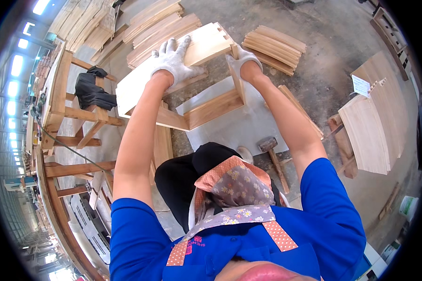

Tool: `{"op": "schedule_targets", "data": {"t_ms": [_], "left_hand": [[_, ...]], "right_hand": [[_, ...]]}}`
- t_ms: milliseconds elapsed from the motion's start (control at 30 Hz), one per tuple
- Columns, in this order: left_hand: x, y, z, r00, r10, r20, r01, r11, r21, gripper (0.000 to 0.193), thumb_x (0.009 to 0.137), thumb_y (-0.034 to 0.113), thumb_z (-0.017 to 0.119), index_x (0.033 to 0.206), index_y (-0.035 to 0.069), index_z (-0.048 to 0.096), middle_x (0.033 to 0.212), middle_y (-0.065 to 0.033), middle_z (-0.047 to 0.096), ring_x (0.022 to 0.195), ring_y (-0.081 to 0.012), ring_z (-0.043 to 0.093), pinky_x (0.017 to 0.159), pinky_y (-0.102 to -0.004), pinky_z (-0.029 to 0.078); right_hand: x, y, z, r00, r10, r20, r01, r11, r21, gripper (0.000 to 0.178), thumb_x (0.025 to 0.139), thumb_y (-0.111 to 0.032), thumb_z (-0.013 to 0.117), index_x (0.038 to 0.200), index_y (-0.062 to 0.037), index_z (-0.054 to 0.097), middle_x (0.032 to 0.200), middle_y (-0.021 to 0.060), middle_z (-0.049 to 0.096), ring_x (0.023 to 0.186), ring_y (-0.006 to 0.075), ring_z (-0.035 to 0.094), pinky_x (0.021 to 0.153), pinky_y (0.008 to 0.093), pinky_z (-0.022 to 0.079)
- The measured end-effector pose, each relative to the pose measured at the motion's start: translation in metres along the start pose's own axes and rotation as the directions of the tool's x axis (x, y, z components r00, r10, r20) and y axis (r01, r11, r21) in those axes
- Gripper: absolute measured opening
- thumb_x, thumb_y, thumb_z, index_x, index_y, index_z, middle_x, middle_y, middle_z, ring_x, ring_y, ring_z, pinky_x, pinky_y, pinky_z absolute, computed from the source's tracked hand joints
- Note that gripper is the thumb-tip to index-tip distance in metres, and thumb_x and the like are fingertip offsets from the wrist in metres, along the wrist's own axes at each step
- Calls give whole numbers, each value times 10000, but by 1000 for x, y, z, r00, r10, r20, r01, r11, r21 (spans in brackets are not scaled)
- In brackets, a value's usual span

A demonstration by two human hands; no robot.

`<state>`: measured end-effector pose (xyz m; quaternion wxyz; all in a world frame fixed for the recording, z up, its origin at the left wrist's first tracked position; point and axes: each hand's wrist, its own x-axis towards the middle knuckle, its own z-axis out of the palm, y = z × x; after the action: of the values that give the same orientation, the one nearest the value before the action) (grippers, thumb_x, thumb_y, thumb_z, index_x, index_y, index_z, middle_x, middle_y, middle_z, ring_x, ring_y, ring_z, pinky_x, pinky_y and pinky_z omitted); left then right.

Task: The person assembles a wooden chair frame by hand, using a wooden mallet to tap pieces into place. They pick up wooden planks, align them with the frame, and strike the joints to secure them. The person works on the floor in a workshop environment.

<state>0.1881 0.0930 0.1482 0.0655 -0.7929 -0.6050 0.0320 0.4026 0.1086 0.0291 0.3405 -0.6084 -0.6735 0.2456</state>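
A partly assembled wooden box frame point(213, 110) stands on a grey sheet point(225, 133) in front of me. Across its far side lies a long pale wooden board point(136, 89) with notched ends. My left hand point(173, 61), in a whitish work glove, presses on the board with its fingers spread. At the board's right end my gloved right hand point(244, 60) is closed round the corner, where a narrow side panel point(237, 77) meets it; its fingertips are partly hidden. A mallet point(275, 161) with a wooden handle rests near my knees, its head on the sheet's edge.
Stacks of wooden boards lie beyond the frame point(164, 30) and to its far right point(274, 47). More pale panels point(365, 133) lean at the right, under a white paper point(360, 85). At left stands a wooden workbench point(56, 105) with a black cloth point(93, 89) beside it.
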Motion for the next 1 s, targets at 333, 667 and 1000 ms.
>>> {"op": "schedule_targets", "data": {"t_ms": [333,667,1000], "left_hand": [[15,7,9,999,6,-49,-3,997,73,1077,604,691,673,1483,237,249,1469,-220,275,1367,-401,244,1115,-528,182],[5,-5,22,993,20,-118,-12,998,64,1000,617,587,708,1467,257,296,1458,-201,317,1364,-377,275,1117,-460,224],[11,6,7,1000,-25,9,25,999,-39,1081,581,539,750,1462,126,279,1459,-262,264,1324,-451,273,1105,-454,256]], "right_hand": [[-7,21,-9,996,-86,38,77,978,196,584,867,-326,599,1391,-148,413,1111,196,633,1016,335,603,895,396,458],[-342,215,67,272,953,134,-814,302,-496,781,678,-389,766,1315,-75,442,1304,222,506,1181,364,526,986,446,440],[-400,288,82,331,830,449,-789,504,-351,372,787,-242,707,1062,-50,547,839,153,663,790,287,662,679,407,535]]}}
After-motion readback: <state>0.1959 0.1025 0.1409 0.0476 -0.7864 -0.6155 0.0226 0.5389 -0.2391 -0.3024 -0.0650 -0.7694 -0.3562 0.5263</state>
